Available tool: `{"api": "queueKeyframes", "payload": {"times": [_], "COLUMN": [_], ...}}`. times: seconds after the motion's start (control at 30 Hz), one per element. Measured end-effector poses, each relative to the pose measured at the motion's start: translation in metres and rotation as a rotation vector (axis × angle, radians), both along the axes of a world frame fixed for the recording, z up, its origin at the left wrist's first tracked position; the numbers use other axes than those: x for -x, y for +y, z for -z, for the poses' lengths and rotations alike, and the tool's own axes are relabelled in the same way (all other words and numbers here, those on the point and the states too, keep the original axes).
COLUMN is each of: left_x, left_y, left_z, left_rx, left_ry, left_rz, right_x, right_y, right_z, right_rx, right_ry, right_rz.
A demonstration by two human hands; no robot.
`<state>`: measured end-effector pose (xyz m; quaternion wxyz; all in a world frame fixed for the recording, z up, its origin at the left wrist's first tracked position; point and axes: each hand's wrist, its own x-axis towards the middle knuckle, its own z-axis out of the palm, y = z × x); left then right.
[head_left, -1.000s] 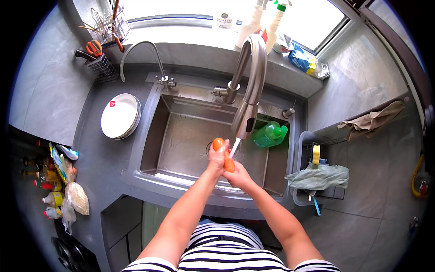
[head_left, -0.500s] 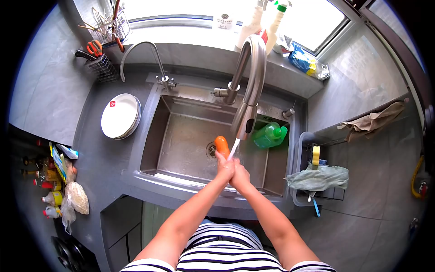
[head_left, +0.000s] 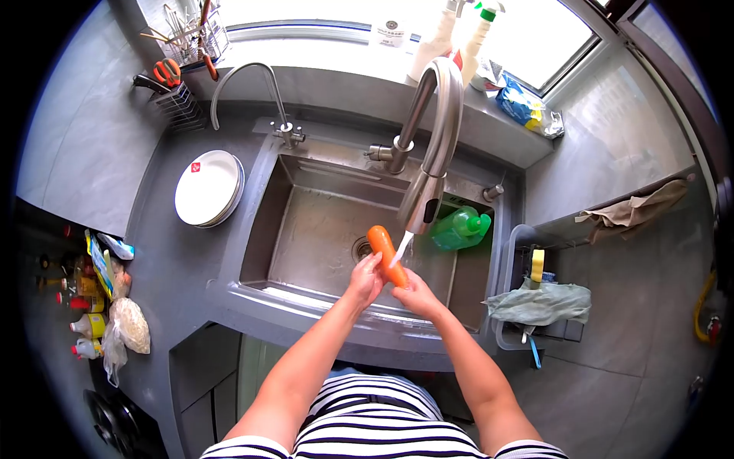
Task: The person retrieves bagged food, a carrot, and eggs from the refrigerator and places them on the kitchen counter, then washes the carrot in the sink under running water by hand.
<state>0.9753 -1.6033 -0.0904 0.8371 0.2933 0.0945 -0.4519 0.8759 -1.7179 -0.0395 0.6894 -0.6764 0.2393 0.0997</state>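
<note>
An orange carrot (head_left: 381,243) is held at a slant over the sink (head_left: 306,237), its thick end pointing up and left. My right hand (head_left: 420,297) grips its lower end. On the near left side, my left hand (head_left: 368,281) has its fingers closed against the carrot. Water from the pull-down faucet (head_left: 430,191) runs onto the carrot's right side. Part of the drain (head_left: 362,249) shows just left of the carrot.
A green soap bottle (head_left: 460,229) lies in the sink's right side. Stacked white plates (head_left: 206,190) stand on the left counter. To the right, a plastic bin (head_left: 505,287) carries a grey-green cloth (head_left: 539,303) and a yellow sponge (head_left: 537,265). A thinner curved tap (head_left: 275,92) rises behind.
My hands have moved apart from being clasped together round the carrot's lower part, so more of the carrot shows. The view has shifted slightly.
</note>
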Motion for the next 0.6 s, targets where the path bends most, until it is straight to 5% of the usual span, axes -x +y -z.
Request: {"api": "queueKeyframes", "payload": {"times": [0.6], "left_x": [-0.014], "left_y": [0.005], "left_z": [-0.011], "left_rx": [-0.128], "left_ry": [-0.103], "left_rz": [0.070], "right_x": [-0.004], "right_y": [0.003], "right_z": [-0.023], "right_rx": [-0.025], "right_ry": [-0.033], "right_rz": [-0.057]}}
